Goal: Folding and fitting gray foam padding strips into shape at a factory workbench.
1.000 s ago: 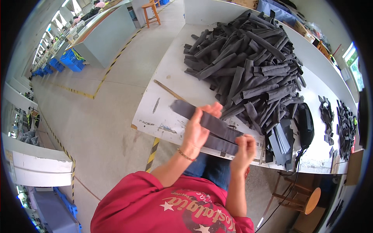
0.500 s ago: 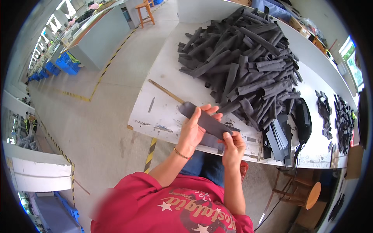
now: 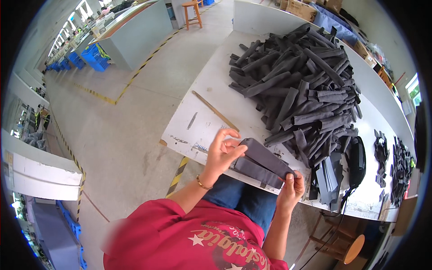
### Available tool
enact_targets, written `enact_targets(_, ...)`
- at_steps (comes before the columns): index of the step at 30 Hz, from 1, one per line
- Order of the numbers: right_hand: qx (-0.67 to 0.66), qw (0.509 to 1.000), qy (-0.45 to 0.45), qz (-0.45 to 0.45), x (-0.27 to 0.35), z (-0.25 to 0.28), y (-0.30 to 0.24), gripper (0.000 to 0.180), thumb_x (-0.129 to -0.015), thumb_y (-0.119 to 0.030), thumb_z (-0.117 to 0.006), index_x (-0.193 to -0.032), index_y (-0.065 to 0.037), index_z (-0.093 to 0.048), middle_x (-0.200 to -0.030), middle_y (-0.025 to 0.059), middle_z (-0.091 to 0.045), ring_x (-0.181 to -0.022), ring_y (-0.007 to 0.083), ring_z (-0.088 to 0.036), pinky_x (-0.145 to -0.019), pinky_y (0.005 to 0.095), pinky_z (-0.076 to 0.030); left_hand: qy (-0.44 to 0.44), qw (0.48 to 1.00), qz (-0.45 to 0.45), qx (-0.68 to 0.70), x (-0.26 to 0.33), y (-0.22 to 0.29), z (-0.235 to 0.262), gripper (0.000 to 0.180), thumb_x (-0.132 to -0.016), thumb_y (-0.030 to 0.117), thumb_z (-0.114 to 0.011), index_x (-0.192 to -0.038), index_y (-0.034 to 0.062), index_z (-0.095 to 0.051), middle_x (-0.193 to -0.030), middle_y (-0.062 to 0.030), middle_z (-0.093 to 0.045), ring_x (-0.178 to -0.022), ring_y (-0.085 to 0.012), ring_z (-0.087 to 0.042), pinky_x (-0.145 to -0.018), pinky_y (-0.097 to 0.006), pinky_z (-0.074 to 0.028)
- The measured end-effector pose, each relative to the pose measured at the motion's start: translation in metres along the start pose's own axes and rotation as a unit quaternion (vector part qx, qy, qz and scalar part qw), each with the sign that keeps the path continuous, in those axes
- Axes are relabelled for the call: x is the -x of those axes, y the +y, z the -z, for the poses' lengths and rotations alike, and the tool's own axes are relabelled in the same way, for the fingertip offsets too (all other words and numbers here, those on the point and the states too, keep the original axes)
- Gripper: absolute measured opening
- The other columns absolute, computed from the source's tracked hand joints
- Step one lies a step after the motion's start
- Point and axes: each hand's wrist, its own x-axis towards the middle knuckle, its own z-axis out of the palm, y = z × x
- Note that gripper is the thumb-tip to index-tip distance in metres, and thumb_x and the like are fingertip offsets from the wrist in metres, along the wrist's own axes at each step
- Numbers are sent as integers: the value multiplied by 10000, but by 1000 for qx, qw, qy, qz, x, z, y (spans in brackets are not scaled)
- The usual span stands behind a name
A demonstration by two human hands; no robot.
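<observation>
A dark grey fabric strip (image 3: 269,157) slants over the table's front edge. My right hand (image 3: 291,191) pinches its near right end between thumb and fingers. At its far left end is my left hand (image 3: 220,155), fingers loosely bent and apart, the thumb tip right at the strip's edge; whether it touches cannot be made out. Below the held strip, another dark grey fabric piece (image 3: 256,172) lies along the table edge. A thin wooden stick (image 3: 215,110) rests on the white table (image 3: 186,123), just beyond my left hand.
A large heap of dark fabric tubes (image 3: 297,85) covers the table's middle. To its right are flat grey pieces (image 3: 327,177), a black bag-like item (image 3: 357,164) and smaller dark bundles (image 3: 380,157). A wooden stool (image 3: 353,249) stands at lower right.
My left hand has come off the strip's middle to its left end, uncovering the stick's near end. My right hand keeps its pinch. The view has shifted, so the table appears farther right.
</observation>
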Motion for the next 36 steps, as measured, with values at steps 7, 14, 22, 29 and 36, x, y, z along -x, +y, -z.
enact_targets(7,-10,1000,17,-14,2,-3,-6,116,-924,-124,-666,-941,-23,-610,-853,2,-589,-789,89,-541,-741,242,-454,-76,993,68,-63,5,5,-4,134,-903,70,-676,-904,-12,-570,-719,-28,-610,-644,-82,-625,-517,-220,-494)
enact_targets(14,30,999,-7,-25,7,-3,-8,151,-908,-156,-691,-916,-29,-611,-850,-2,-586,-776,91,-537,-714,238,-448,-94,989,110,31,3,-6,6,348,-919,45,-640,-1264,61,-604,-812,-16,-604,-735,-84,-621,-538,-213,-435)
enact_targets(22,11,1000,3,-10,4,8,-2,170,-905,-181,-699,-928,-37,-612,-832,-14,-564,-766,84,-511,-705,238,-437,-103,962,226,115,-14,5,11,324,-943,71,-597,-1262,14,-598,-980,-24,-614,-824,-103,-612,-653,-289,-582)
enact_targets(29,2,1000,4,-17,5,11,0,136,-911,-145,-684,-921,-33,-607,-838,-5,-560,-764,83,-502,-694,245,-431,-184,957,214,73,-17,21,17,213,-912,30,-617,-1103,-52,-666,-942,-75,-667,-821,-113,-638,-725,-324,-629)
enact_targets(36,18,1000,-6,-11,4,13,-7,114,-910,-110,-669,-886,-22,-600,-828,22,-571,-750,101,-527,-681,244,-443,-267,951,135,-72,-22,26,26,217,-931,-13,-550,-1118,-54,-652,-908,-68,-663,-818,-104,-638,-709,-298,-607)
